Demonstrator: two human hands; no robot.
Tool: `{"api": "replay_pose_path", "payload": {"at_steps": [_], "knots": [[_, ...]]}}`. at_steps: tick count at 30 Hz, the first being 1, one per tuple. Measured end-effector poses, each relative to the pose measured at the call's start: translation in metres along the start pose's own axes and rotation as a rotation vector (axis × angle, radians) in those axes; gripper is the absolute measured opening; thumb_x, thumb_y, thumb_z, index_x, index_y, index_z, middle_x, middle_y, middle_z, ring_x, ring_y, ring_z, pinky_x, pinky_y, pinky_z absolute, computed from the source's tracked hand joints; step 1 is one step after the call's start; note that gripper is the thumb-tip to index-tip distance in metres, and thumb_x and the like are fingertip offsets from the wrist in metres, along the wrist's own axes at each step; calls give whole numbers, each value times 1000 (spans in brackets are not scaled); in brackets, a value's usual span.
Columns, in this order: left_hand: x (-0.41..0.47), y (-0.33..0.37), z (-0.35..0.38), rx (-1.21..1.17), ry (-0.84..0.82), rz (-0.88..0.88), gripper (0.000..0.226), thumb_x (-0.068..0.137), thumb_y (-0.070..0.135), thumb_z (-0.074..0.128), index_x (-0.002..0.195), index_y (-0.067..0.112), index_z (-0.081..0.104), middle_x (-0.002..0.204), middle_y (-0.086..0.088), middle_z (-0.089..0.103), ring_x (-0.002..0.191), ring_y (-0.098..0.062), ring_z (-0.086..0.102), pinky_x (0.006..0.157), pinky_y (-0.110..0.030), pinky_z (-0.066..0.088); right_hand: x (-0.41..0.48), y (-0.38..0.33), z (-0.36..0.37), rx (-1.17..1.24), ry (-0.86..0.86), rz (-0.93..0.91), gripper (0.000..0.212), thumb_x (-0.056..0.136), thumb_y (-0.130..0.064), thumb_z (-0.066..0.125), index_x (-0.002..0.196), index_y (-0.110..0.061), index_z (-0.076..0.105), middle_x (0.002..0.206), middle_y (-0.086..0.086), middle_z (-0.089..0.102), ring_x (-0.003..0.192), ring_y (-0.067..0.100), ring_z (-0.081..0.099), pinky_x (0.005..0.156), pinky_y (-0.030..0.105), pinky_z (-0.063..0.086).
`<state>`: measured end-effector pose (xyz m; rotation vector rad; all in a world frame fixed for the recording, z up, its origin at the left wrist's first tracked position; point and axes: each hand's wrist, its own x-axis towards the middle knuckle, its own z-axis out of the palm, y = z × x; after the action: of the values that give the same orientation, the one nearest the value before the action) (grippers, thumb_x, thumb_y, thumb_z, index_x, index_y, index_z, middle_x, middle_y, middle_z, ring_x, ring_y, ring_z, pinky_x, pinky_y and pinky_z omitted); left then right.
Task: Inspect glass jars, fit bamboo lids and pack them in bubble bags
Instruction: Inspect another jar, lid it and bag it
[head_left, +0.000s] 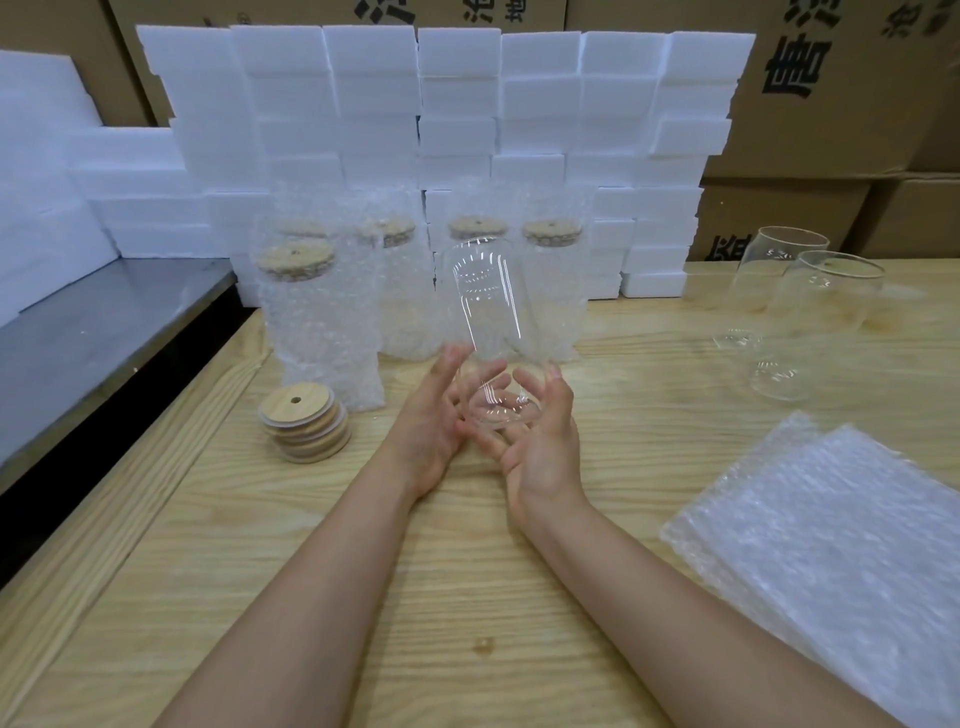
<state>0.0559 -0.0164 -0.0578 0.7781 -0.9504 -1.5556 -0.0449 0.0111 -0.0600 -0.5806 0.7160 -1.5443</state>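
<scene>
A clear, lidless glass jar (485, 312) stands upright between both my hands, above the wooden table (363, 597). My left hand (436, 421) cups its base from the left. My right hand (543, 441) supports the base from the right and below, palm up. A stack of round bamboo lids (304, 421) lies on the table left of my hands. Several lidded jars in bubble bags (322, 317) stand behind the held jar. Two bare glass jars (810, 322) stand at the right rear. A pile of flat bubble bags (831, 561) lies at the near right.
White foam blocks (441, 114) are stacked like a wall along the back of the table, with cardboard boxes (841, 104) behind them. A grey metal surface (93, 332) adjoins the table on the left.
</scene>
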Motion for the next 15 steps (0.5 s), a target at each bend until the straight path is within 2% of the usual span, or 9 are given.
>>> {"api": "replay_pose_path", "payload": {"at_steps": [2,5,7,10,12,14,15], "knots": [[1,0,0,10,-26,-4,120,36,70,85,136,17,44,124,-7,66,102,-26,64,97,-45,47,0,0,1,-9,-10,26,39,99,-43,40,95,-9,59,81,16,60,68,26,65,58,35,59],[1,0,1,-11,-35,4,122,34,71,85,135,14,47,121,-4,68,101,-20,67,84,-36,57,2,0,1,-33,-11,43,42,99,-45,38,100,-8,56,74,16,62,62,27,65,58,36,59],[1,0,1,-22,-17,5,124,31,71,85,134,15,48,119,-3,69,107,-18,64,87,-35,57,3,0,0,-60,-21,41,41,99,-46,37,102,-10,56,75,14,65,68,29,67,58,36,59],[0,0,4,-8,18,27,124,27,73,85,132,17,50,118,-3,69,115,-14,62,91,-36,54,3,1,-1,-156,-2,18,37,99,-46,35,105,-16,55,91,13,65,77,27,68,60,37,59],[-1,0,5,-12,42,66,119,26,72,85,126,17,53,116,-3,70,111,-12,64,87,-36,57,4,3,-2,-266,29,-72,28,101,-43,35,104,-23,54,100,9,63,79,20,69,64,34,59],[-1,0,6,-31,67,106,112,25,70,86,119,17,57,110,-3,71,105,-13,67,78,-33,59,3,2,-4,-393,46,-212,15,97,-45,43,102,-34,51,106,1,60,86,13,65,76,32,56],[-1,0,6,-35,82,122,109,25,69,87,116,17,59,109,-4,72,104,-14,68,76,-32,59,2,1,-4,-457,35,-290,15,92,-48,47,104,-38,49,108,-3,57,92,9,62,81,27,52]]}}
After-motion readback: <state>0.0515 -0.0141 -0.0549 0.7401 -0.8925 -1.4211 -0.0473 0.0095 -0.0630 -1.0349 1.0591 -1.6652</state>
